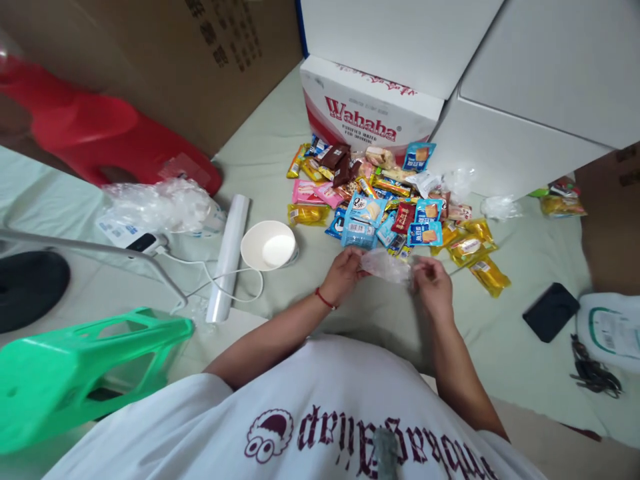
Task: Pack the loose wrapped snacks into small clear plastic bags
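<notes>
A small clear plastic bag (386, 265) is stretched between my two hands, low over the cloth. My left hand (345, 270), with a red cord on the wrist, pinches its left end. At its right end my right hand (434, 283) has its fingers closed on the plastic. Just beyond lies a heap of wrapped snacks: light blue packets (359, 233), a red packet (403, 217), brown packets (336, 159), pink packets (307, 191) and yellow packets (473, 245). What the bag holds, if anything, I cannot make out.
Behind the snacks stands a white Wahaha carton (370, 110). To the left are a white paper bowl (270, 245), a plastic roll (229, 260), a white cable (240, 272), a red jug (100, 133) and a green stool (90, 367). A black phone-like object (551, 312) lies right.
</notes>
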Motion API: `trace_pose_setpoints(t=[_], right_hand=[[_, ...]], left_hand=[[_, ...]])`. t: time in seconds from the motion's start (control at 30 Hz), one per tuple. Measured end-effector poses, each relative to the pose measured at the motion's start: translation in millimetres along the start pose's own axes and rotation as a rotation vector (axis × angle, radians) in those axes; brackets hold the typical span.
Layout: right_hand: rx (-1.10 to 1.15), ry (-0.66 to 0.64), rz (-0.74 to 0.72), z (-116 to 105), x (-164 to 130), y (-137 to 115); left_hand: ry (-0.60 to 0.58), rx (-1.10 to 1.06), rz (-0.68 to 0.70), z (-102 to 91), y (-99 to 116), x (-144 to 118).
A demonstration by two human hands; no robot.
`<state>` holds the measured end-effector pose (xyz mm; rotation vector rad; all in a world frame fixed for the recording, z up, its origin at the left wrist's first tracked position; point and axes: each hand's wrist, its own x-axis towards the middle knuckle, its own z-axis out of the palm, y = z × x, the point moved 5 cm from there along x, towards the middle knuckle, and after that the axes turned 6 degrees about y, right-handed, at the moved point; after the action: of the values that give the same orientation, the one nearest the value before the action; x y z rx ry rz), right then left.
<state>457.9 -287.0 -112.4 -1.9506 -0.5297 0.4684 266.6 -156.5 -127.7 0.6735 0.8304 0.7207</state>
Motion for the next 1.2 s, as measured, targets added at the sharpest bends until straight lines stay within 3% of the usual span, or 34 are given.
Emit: trace_pose_setpoints(t=[0.07,0.1,0.17,0.23,0.3,0.43,0.5,0.63,0.73,0.83,0.9,0.97,1.2], right_hand=[[-0.123,0.110,-0.263,-11.6,-3.0,-19.4],[-0.176,0.082,-0.401,-10.7,-8.0,-30.4],[-0.244,-0.100,-0.607,1.7,-20.9,-47.5],[-0.241,-0.260,-0.651,15.4,-30.3,-54.4],[-0.144,-0.319,-0.517,22.4,-31.1,-51.4],[0.132,-0.412,-0.030,28.6,-29.6,-30.8],[0.230,-0.425,0.126,32.0,-32.7,-26.4],[0.300,-0.307,0.227,37.8,-38.8,-27.4],[0.326,-0.286,0.227,45.3,-45.5,-29.4],[0.378,-0.302,0.252,51.3,-51.1,-29.7],[0.392,-0.286,0.268,49.0,-50.1,-29.2],[0.360,-0.254,0.253,39.1,-43.6,-28.6],[0.275,-0.200,0.211,-27.0,-8.7,-8.4]], left_hand=[[0.056,0.017,0.037,-4.6,4.3,0.7],[0.073,0.044,0.052,-5.5,5.7,0.3],[0.065,0.110,0.063,-3.8,6.8,-1.5],[0.029,0.180,0.073,-1.0,8.2,-2.4],[0.023,0.259,0.114,-2.8,13.1,0.3],[0.086,0.443,0.257,-20.5,29.4,13.8],[0.143,0.485,0.296,-30.9,35.1,16.7],[0.352,0.534,0.506,-42.1,48.8,-4.9],[0.265,0.669,0.583,-27.9,47.1,-26.3],[0.144,0.801,0.483,-11.8,31.3,-29.4],[0.078,0.776,0.389,-6.1,20.6,-22.7],[0.042,0.644,0.284,-6.4,14.0,-14.1],[0.150,0.005,-0.156,-27.6,16.9,-0.5]])
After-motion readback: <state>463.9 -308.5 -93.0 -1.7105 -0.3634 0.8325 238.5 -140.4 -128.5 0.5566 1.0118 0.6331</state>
